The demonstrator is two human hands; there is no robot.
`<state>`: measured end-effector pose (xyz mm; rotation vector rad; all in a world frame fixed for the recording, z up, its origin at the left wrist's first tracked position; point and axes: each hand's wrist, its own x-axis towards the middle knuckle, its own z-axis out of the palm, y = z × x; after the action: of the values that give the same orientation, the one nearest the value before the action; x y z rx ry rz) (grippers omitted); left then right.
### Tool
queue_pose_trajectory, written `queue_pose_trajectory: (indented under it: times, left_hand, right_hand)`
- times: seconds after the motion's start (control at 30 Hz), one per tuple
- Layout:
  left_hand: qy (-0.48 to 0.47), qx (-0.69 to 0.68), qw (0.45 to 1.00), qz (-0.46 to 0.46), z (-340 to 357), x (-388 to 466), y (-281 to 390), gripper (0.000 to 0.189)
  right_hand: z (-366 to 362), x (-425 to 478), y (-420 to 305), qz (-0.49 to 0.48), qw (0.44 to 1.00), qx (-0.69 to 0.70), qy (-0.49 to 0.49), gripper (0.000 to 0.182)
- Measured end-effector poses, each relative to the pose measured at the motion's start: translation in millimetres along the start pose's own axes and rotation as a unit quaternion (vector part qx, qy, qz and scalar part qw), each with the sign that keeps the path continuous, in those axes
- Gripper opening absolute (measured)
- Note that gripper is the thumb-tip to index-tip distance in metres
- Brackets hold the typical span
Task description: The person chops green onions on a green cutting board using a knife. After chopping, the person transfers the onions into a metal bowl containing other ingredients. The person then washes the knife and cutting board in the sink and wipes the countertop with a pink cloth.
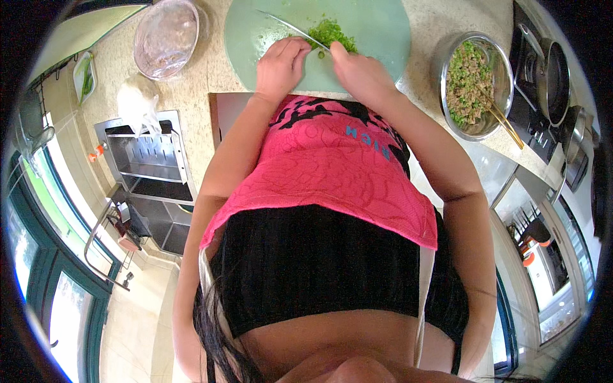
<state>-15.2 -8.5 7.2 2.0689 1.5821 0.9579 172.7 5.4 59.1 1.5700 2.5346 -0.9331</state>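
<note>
My right hand [361, 72] is closed around the handle of a kitchen knife [292, 28]. The blade slants to the far left, across the near-left side of a small heap of finely chopped green vegetable [333, 34]. Close by the blade is my left hand [281, 64], its fingers bent together with the tips beside the greens. Whether those fingertips pinch anything is hidden. Both hands are over a pale green cutting board [239, 52] with a rounded outline, wet in places and dotted with green bits.
At right stands a steel bowl [510, 86] of minced filling with chopped greens, chopsticks [507, 127] leaning in it. Beyond are a stove [524, 72] and pan [555, 81]. Leftward are a film-covered bowl [167, 38], a white plastic bag [139, 105], a sink [148, 158] and a small dish [76, 72].
</note>
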Motion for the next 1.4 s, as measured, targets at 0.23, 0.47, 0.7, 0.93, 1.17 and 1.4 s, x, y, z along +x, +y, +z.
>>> queue_pose_trajectory:
  times: [0.23,0.47,0.7,0.93,1.17,1.4]
  left_hand:
    - [0.015,0.015,1.000,0.018,0,4,0,0.006]
    - [0.014,-0.002,1.000,0.013,0,-2,-6,0.006]
    - [0.026,-0.002,0.999,0.025,5,2,-6,0.005]
    - [0.018,-0.002,1.000,0.016,2,0,-4,0.004]
    - [0.032,-0.001,0.999,0.028,2,3,-5,0.005]
    - [0.030,0.004,0.999,0.029,4,0,-6,0.005]
  right_hand:
    - [9,10,-1,0.012,0.999,-0.013,-0.035,0.015]
    - [-9,-1,-7,0.035,0.996,-0.010,-0.081,0.016]
    - [2,20,-4,0.029,0.998,-0.011,-0.054,0.016]
    - [-2,-3,-6,0.032,0.998,0.005,-0.054,0.017]
    - [-8,12,-4,0.015,0.999,0.011,-0.044,0.016]
    - [15,-1,-6,0.038,0.999,0.034,-0.013,0.015]
